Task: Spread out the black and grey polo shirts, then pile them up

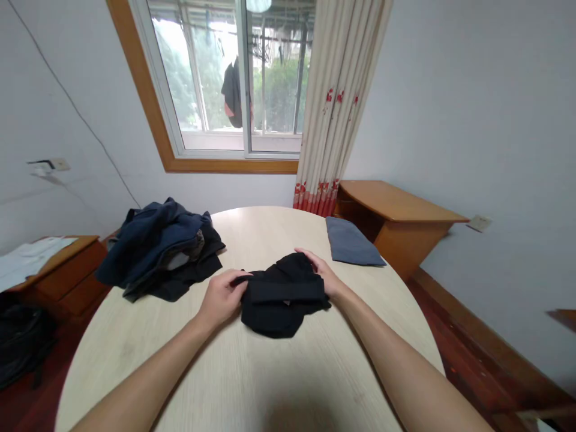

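Two bare forearms reaching over a round pale wooden table (252, 384) toward a small black folded cloth garment (281, 297).

Head view: left hand (221, 298) pinching the garment's left edge, fingers closed on the fabric; right hand (324, 273) pressed on its right end, fingers curled over the top. Garment between both hands, mid-table. No readable writing or labels. Behind left, heaped dark navy clothes (157, 249); behind right, flat folded grey cloth (351, 241).

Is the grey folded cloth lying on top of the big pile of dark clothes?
No, the grey folded cloth lies flat by itself at the table's far right edge, apart from the pile of dark clothes on the left.
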A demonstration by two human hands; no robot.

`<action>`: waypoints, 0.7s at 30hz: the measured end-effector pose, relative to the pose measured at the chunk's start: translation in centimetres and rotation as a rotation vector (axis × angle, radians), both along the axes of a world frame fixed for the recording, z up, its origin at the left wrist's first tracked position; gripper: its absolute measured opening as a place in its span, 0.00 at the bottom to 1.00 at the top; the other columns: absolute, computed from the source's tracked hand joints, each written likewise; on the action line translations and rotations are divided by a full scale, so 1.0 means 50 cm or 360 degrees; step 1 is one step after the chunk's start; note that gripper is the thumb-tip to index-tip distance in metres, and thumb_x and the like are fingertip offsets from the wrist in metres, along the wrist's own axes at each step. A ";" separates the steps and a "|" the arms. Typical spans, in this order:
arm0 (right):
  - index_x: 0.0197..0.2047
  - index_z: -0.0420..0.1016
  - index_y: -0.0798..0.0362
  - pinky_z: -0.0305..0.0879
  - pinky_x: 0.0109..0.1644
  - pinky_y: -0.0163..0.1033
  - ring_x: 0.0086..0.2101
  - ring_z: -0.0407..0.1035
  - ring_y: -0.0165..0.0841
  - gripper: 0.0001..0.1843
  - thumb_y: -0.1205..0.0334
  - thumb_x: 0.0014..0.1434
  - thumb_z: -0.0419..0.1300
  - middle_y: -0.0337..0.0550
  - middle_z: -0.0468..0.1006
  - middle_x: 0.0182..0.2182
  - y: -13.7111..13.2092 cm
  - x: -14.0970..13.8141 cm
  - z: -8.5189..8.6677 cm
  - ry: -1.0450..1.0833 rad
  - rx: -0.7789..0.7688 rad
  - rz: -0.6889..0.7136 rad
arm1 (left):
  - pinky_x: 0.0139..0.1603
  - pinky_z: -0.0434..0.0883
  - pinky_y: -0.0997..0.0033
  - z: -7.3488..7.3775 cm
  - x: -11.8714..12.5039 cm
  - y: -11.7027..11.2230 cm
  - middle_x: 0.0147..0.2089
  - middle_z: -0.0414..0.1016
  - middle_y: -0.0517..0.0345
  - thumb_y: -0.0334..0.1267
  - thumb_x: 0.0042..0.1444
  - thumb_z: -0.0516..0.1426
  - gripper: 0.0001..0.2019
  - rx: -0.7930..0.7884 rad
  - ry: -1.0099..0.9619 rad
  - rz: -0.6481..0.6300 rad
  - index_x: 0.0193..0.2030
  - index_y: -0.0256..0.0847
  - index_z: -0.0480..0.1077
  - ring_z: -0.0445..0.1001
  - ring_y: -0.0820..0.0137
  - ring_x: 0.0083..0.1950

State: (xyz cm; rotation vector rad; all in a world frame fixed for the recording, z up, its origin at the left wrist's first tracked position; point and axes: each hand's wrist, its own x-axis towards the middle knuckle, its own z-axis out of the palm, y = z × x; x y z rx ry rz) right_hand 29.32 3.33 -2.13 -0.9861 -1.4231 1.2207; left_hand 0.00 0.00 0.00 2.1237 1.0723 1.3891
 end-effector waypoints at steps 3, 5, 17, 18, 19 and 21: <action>0.53 0.74 0.50 0.68 0.51 0.41 0.45 0.73 0.37 0.34 0.65 0.39 0.68 0.43 0.78 0.48 -0.027 -0.013 0.032 0.0123 -0.0286 0.0472 | 0.27 0.66 0.73 0.021 -0.008 -0.007 0.23 0.74 0.57 0.44 0.56 0.59 0.14 -0.0298 -0.0363 0.0093 0.24 0.38 0.73 0.70 0.70 0.25; 0.47 0.76 0.53 0.68 0.47 0.39 0.40 0.73 0.35 0.27 0.64 0.39 0.68 0.43 0.80 0.42 -0.033 -0.018 0.042 0.0128 -0.0386 0.0610 | 0.19 0.59 0.75 0.024 -0.015 0.001 0.16 0.65 0.61 0.49 0.55 0.59 0.20 -0.0555 -0.0699 0.0119 0.18 0.40 0.66 0.62 0.74 0.18; 0.30 0.71 0.53 0.54 0.29 0.34 0.24 0.60 0.29 0.18 0.45 0.53 0.61 0.35 0.67 0.21 -0.001 -0.012 0.002 -0.0811 0.0240 -0.0574 | 0.58 0.71 0.54 -0.051 -0.037 0.058 0.63 0.71 0.41 0.47 0.58 0.59 0.33 -0.0521 -0.0217 0.0080 0.69 0.42 0.59 0.72 0.57 0.61; 0.28 0.70 0.53 0.53 0.29 0.34 0.24 0.60 0.29 0.18 0.46 0.54 0.60 0.35 0.66 0.20 -0.005 -0.015 0.009 -0.0838 0.0302 -0.0600 | 0.62 0.67 0.50 -0.056 -0.036 0.053 0.64 0.70 0.42 0.49 0.58 0.60 0.32 -0.0409 0.0042 0.0034 0.67 0.42 0.62 0.70 0.55 0.63; 0.26 0.68 0.52 0.53 0.29 0.34 0.24 0.59 0.29 0.19 0.46 0.56 0.59 0.35 0.65 0.19 -0.010 -0.018 0.016 -0.0859 0.0354 -0.0600 | 0.64 0.64 0.47 -0.061 -0.035 0.049 0.64 0.71 0.43 0.50 0.57 0.60 0.31 -0.0324 0.0266 0.0003 0.65 0.41 0.65 0.69 0.53 0.64; 0.23 0.66 0.52 0.52 0.28 0.34 0.23 0.57 0.28 0.22 0.44 0.58 0.57 0.35 0.64 0.19 -0.022 -0.026 0.028 -0.0902 0.0415 -0.0501 | 0.65 0.63 0.44 -0.066 -0.033 0.043 0.63 0.71 0.43 0.52 0.56 0.61 0.28 -0.0232 0.0568 -0.0019 0.61 0.41 0.71 0.69 0.51 0.64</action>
